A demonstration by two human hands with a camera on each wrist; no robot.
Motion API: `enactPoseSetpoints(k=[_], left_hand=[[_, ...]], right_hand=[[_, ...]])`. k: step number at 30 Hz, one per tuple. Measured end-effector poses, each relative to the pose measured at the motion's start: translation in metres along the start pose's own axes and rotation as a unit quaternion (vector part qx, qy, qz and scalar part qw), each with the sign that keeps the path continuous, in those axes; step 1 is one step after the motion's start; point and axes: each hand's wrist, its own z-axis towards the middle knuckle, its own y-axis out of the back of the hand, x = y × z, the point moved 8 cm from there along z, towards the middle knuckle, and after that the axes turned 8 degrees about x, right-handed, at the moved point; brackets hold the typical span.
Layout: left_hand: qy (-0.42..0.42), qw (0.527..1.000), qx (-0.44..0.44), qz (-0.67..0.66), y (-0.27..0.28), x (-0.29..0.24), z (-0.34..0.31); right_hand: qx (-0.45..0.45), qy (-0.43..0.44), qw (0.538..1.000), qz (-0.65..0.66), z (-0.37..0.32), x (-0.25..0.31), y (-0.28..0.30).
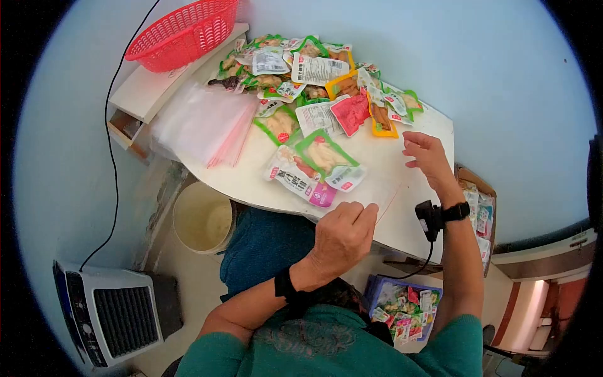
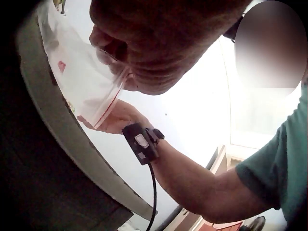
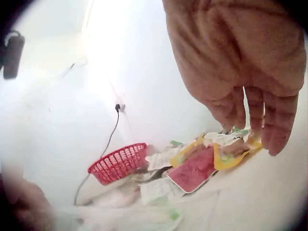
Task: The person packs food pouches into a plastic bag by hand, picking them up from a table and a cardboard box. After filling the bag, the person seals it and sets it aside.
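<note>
My left hand pinches the edge of a clear zip bag at the table's front edge. In the left wrist view this bag hangs from the fingers, its red zip line showing. A green-edged food pouch and a white and purple pouch lie together at the bag's far end. Over the table's right side, my right hand holds nothing, its fingers loosely bent. Just beyond its fingers lie a yellow-edged pouch and a red pouch, part of a heap.
Flat clear bags are stacked on the left of the table. Behind them a red basket stands on a white box. Below are a bucket, a blue crate of pouches, and a carton at right.
</note>
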Motion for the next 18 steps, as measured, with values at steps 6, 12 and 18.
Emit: enactPoseSetpoints(k=[6,12,18], left_hand=[[0.005,0.998,0.059,0.028,-0.007,0.001,-0.003],[0.002,0.992,0.109,0.061,-0.015,0.003,-0.009],[0.008,0.992,0.104,0.073,-0.009,0.004,-0.012]], right_hand=[[-0.006,0.212,0.919,-0.333,0.025,0.021,-0.027],[0.109,0.244,0.891,-0.367,0.038,0.023,-0.059],[0.107,0.276,0.85,-0.436,0.021,0.012,-0.062]])
